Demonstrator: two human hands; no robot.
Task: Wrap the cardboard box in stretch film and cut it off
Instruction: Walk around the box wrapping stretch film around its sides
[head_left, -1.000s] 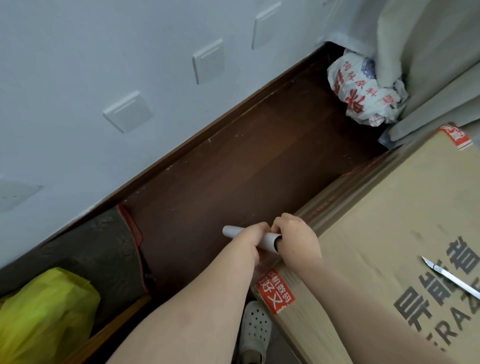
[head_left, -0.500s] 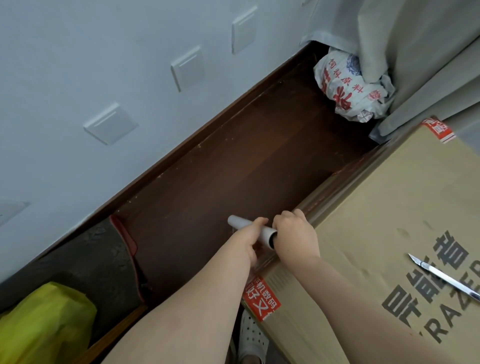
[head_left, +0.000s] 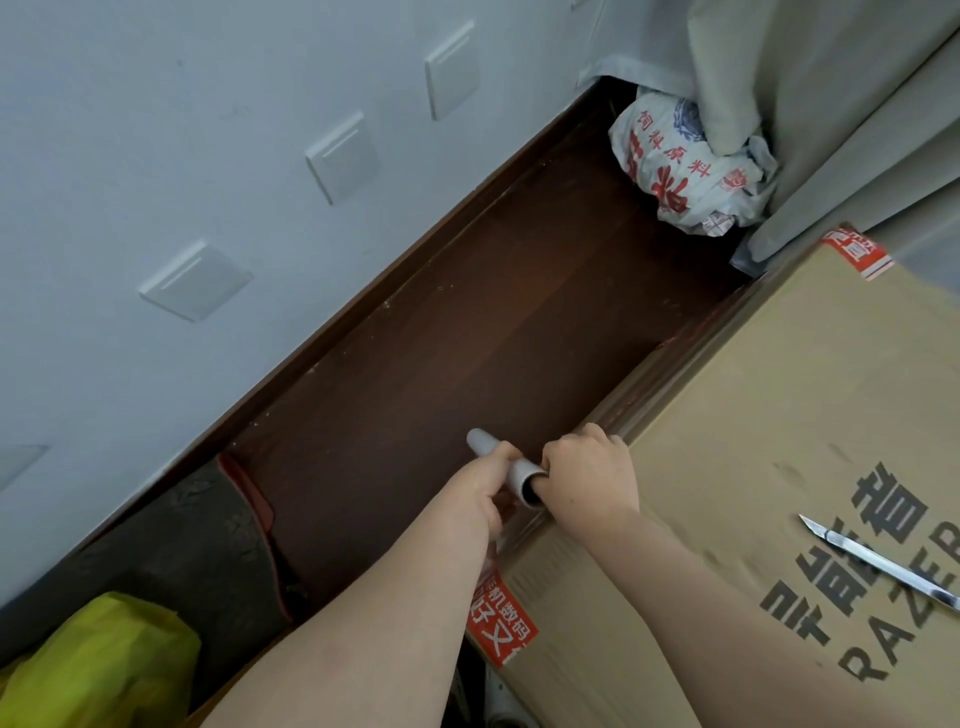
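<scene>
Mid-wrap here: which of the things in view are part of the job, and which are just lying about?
Job: cardboard box; film roll, gripped by left hand and right hand; knife lying on the box.

Lying about: printed bag by the curtain; yellow bag; mat; wall switches.

A lived-in room of a home is suggested. A pale painted wall (head_left: 156, 130) is fitted with several white square switch plates (head_left: 343, 156), and a dark brown wooden floor (head_left: 467, 338) is edged by a matching skirting board. Grey fabric curtains (head_left: 831, 104) are hung in the corner, where a crumpled white printed plastic bag (head_left: 680, 161) is tucked. A yellow plastic bag (head_left: 98, 660) is seen nearby.
</scene>
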